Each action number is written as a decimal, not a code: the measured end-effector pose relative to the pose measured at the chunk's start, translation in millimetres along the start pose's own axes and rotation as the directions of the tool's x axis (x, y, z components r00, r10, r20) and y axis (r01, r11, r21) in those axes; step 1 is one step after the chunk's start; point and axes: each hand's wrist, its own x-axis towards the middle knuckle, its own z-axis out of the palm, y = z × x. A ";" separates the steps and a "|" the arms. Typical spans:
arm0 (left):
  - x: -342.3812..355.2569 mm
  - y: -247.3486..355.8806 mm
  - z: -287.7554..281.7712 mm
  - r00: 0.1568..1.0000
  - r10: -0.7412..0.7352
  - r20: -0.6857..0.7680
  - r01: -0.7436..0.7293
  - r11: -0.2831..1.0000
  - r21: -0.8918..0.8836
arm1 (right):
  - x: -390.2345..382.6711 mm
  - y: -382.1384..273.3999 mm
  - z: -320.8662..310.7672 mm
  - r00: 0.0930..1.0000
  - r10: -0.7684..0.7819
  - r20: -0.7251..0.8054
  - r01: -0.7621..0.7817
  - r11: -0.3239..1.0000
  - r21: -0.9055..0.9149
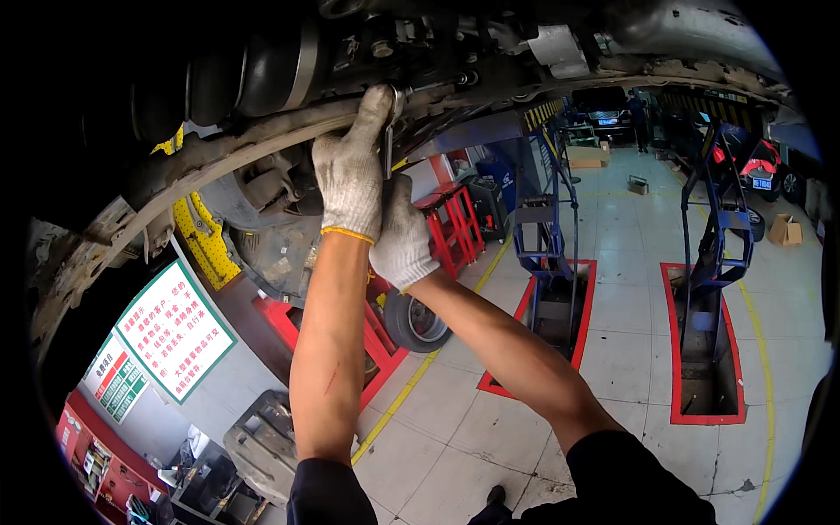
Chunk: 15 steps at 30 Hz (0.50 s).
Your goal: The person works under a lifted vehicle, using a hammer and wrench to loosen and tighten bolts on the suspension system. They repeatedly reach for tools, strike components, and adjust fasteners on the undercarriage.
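Note:
Both my hands wear whitish knit work gloves and are raised to the underside of a lifted car (262, 140). My left hand (350, 175) presses a digit against the head of a metal ratchet wrench (390, 144); its other fingers are partly hidden behind the tool. Lower down, my right hand (402, 236) closes around the lower end of the wrench handle, its fingers partly covered by my left hand. From the wrench head a thin extension bar (433, 86) runs rightward to a bolt area (471, 78) among the dark underbody parts.
Two blue lift frames (547, 219) rise from red-edged floor pits (700, 350). A loose wheel (416, 322) stands by a red stand (385, 350) below my arms. Farther off are a red tool cart (451, 214), cardboard boxes (785, 229), a parked car (608, 118) and another person (639, 118).

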 end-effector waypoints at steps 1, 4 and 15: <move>-8.8 12.0 -8.9 0.994 -0.079 -0.070 0.086 0.991 0.107 | -12.6 -15.3 -23.4 0.966 0.145 0.214 -0.148 0.989 -0.004; -9.6 2.2 -12.0 0.991 -0.124 0.041 0.127 0.988 -0.085 | 36.7 -70.8 -180.8 0.988 -0.136 0.068 0.142 0.984 -0.109; -7.8 10.6 1.7 0.998 -0.053 -0.043 0.053 0.998 0.015 | 1.8 -34.3 -37.3 0.918 0.255 0.302 -0.197 0.958 -0.209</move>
